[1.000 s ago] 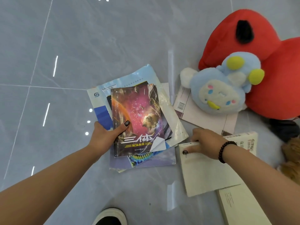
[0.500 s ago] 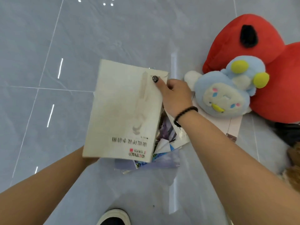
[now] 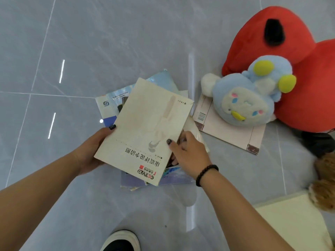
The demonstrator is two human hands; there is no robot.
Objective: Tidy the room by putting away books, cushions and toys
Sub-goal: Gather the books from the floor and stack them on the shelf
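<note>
A cream paperback (image 3: 145,129) lies on top of a stack of books (image 3: 116,102) held above the grey floor. My left hand (image 3: 90,151) grips the stack's left edge, thumb on the cream cover. My right hand (image 3: 188,153) holds the stack's right edge, thumb on the cover and fingers tucked underneath. To the right, a pale blue plush toy (image 3: 248,95) rests on a pink book (image 3: 226,131) lying flat on the floor. Behind the toy sits a big red cushion (image 3: 299,60).
The floor (image 3: 90,42) is glossy grey tile. Another cream book (image 3: 293,223) lies at the lower right, beside a brown furry toy (image 3: 324,182) and something black (image 3: 317,144). My shoe (image 3: 120,241) shows at the bottom edge.
The cream book, carried over by my right hand, has come down onto the stack. My right hand slid from its far corner to the near right edge. The stack sits lower in view.
</note>
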